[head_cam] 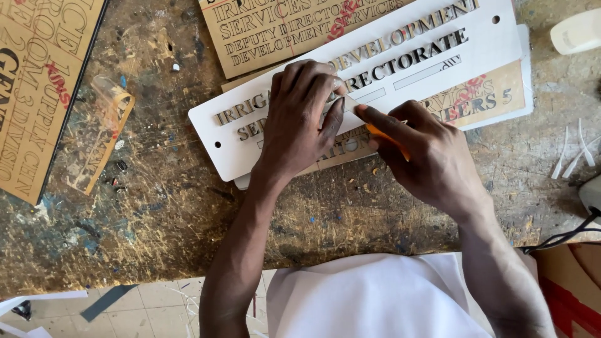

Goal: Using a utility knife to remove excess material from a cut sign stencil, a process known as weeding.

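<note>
Hands meet over a long white sign (250, 147) that lies slanted on the table (188, 213), its long axis rising from lower left to upper right. The sign carries raised dark and gold letters and rests on a stack of brown sheets (494, 94) of the same kind.

The left hand (300, 119) lies flat on the sign's left half, fingers (294, 78) pressed together and curled down over the letters, thumb stretched right toward the other hand. The right hand (432, 153) comes in from the lower right and pinches a slim orange tool (385, 136); its forefinger is stretched along the tool toward the left thumb. The fingertips of the two hands almost touch at the middle of the sign, just below the second row of letters. What sits under that meeting point is too small to tell.

The rest of the sign's lettering runs away up and to the right of both hands, nearer to the right hand.

Another brown lettered board (37, 94) lies at the far left, and white strips (573, 153) lie at the right edge.
</note>
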